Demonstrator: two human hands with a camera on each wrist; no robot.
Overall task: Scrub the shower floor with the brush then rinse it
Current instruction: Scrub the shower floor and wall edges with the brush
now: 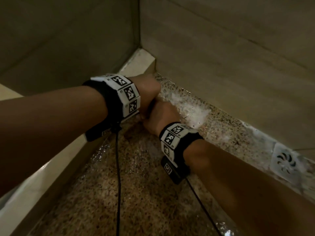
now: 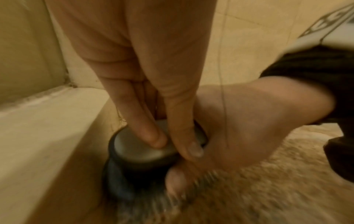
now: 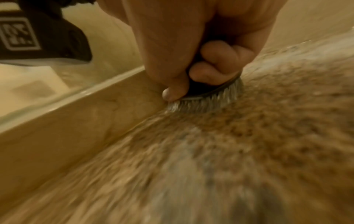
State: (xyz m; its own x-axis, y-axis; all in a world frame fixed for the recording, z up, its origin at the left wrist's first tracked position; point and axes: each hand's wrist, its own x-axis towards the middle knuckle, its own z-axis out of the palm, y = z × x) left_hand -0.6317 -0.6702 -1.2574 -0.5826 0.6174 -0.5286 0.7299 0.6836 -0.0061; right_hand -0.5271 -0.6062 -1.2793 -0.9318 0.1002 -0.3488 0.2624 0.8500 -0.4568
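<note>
Grey bristles of the brush press on the wet speckled floor, hard against the cream curb near the corner. The right hand curls its grip round the brush's dark body. Straight left hand fingers press on its silver cap. A drain sits well apart by the wall.

Dim, warm yellowish light fills all three views, with wet glare on the speckled brown granite shower floor, heavy motion blur streaking that floor in both wrist views, and wide-angle bending of the beige tiled walls.
</note>
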